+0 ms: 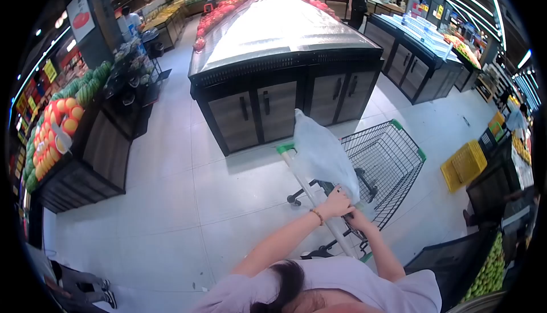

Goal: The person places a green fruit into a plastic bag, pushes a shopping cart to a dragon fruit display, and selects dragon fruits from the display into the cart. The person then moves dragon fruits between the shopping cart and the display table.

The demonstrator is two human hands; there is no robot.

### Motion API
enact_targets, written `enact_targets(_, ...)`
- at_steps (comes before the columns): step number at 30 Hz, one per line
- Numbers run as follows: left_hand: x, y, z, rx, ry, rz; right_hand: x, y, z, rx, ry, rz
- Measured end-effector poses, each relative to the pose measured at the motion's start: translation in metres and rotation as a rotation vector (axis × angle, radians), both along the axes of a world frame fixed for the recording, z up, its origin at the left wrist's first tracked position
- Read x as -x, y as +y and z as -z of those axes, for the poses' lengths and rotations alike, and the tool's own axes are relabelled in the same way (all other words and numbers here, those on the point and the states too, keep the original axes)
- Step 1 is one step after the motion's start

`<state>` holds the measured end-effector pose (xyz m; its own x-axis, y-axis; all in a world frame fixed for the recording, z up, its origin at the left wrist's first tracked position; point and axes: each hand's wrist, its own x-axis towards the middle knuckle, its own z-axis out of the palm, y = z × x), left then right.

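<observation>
A translucent white plastic bag (325,150) stretches up and away from my hands, over the near side of a shopping cart (387,170). My left hand (336,202), with a beaded bracelet at the wrist, has its fingers closed on the bag's near end. Close beside it, my right hand (359,219) is also closed at that same end of the bag; its fingertips are partly hidden. Both forearms reach across the cart's grey handle (310,190), which has a green end cap. The wire basket shows no goods.
A big display stand (256,105) edged with red fruit is ahead. Watermelons (91,85) and boxed orange-red fruit (57,122) are left. Yellow baskets (464,165) stand right, green fruit (487,270) lower right. A person's legs (85,287) show lower left; a person in black (358,5) is behind.
</observation>
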<state>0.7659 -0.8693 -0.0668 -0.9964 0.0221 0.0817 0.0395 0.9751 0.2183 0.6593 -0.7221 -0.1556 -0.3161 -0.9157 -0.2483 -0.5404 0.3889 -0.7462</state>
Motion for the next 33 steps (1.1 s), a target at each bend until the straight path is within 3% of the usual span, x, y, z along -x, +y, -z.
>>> enact_targets(2, -0.003, -0.012, -0.006, 0.002, -0.125, 0.034, -0.013, -0.010, -0.008, 0.062, -0.082, 0.112)
enact_targets(5, -0.023, -0.039, 0.004, 0.071, 0.063, 0.189, -0.023, -0.025, -0.032, 0.127, -0.064, 0.125)
enact_targets(6, -0.036, -0.048, -0.002, -0.074, 0.113, 0.229, -0.030, -0.024, -0.037, 0.133, -0.048, 0.101)
enact_targets(9, -0.060, -0.111, -0.043, -0.128, 0.296, -0.067, -0.040, -0.043, -0.083, 0.029, -0.126, 0.079)
enact_targets(11, -0.079, -0.156, -0.053, -0.117, 0.271, -0.342, -0.052, -0.056, -0.112, -0.133, -0.210, 0.137)
enact_targets(13, -0.101, -0.197, -0.051, -0.075, 0.202, -0.347, -0.038, -0.058, -0.077, 0.080, -0.108, -0.012)
enact_targets(15, -0.107, -0.227, -0.051, -0.066, 0.171, -0.351, -0.035, -0.073, -0.082, -0.001, -0.157, 0.002)
enact_targets(18, -0.099, -0.238, -0.047, -0.146, 0.149, -0.386, -0.019, -0.104, -0.089, -0.384, -0.293, -0.062)
enact_targets(23, -0.113, -0.294, -0.069, -0.137, 0.103, -0.286, -0.007, -0.200, -0.106, -0.843, -0.148, -0.375)
enact_targets(25, -0.121, -0.320, -0.087, -0.128, 0.040, -0.227, -0.012, -0.211, -0.099, -0.738, -0.086, -0.474)
enact_targets(29, -0.128, -0.375, -0.103, -0.130, 0.017, -0.214, -0.029, -0.239, -0.092, -0.657, -0.107, -0.363)
enact_targets(30, -0.125, -0.390, -0.102, -0.138, 0.027, -0.239, -0.038, -0.256, -0.112, -0.589, -0.052, -0.365)
enact_targets(33, -0.114, -0.424, -0.098, -0.205, 0.064, -0.262, -0.047, -0.300, -0.120, -0.694, -0.191, -0.242)
